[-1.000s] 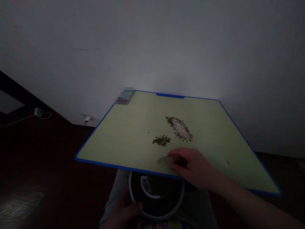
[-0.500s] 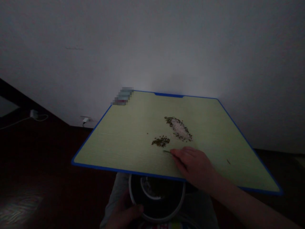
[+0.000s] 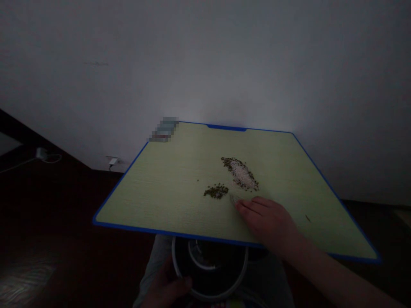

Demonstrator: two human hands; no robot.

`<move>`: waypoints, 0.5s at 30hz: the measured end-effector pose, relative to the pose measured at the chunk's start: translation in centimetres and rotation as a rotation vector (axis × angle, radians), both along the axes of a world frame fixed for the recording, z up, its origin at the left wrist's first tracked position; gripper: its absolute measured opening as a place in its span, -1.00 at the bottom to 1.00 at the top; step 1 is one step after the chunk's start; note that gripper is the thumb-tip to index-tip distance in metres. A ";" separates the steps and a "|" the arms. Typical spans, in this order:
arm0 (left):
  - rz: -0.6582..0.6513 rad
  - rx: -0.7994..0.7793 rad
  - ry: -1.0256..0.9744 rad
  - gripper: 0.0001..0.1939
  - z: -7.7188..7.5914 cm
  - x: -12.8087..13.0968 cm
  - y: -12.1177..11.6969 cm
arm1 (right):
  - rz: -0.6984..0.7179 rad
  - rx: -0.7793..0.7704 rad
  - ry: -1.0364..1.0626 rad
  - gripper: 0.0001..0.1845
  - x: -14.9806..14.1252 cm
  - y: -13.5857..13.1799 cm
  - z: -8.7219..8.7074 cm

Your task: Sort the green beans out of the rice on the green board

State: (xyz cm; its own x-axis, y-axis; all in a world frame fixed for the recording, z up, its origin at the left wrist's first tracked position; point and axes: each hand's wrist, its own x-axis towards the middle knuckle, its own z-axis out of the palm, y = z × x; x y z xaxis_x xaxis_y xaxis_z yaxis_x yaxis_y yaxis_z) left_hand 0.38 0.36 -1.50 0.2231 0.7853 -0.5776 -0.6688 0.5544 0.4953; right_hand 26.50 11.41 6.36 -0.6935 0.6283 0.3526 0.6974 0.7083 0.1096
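Fingers of the right hand (image 3: 272,224) are pinched almost closed on a small, thin, clear piece (image 3: 233,198), at five o'clock on the blue-edged tabletop (image 3: 154,184). It looks light and a bit bendy, like plastic, but I cannot tell for sure. Its side edge seems the best place to pinch, as the tip is thin and hard to see.

The small green bean pile (image 3: 216,191) sits just beside the tip, at nine o'clock from it. At one o'clock is the mixed pile of white grains and green beans (image 3: 242,174). The beans look hard, round and quick to roll, so a soft touch suits them. The white grains look tiny and dry, and would slip between fingers.

At six o'clock, below the near edge, is the round dark bowl (image 3: 221,282). It looks stiff. The left hand (image 3: 167,288) holds its rim at eight o'clock, thumb on top, other fingers mostly hidden.
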 end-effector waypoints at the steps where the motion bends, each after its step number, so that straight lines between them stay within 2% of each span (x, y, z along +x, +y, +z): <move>1: 0.005 0.003 0.009 -0.17 -0.1 0.0 0.0 | -0.009 0.004 0.001 -0.66 0.2 0.1 0.0; 5: 0.012 0.004 0.002 -0.13 -0.3 -0.1 -0.1 | -0.025 0.020 0.036 -0.70 0.5 0.1 0.4; 10: -0.013 -0.049 -0.002 -0.14 0.2 -0.2 0.0 | 0.077 -0.010 0.065 -0.66 -0.6 -0.8 0.5; 15: 0.007 -0.056 0.004 -0.06 0.4 -0.1 0.1 | 0.044 -0.023 0.055 -0.67 -0.9 -0.3 0.4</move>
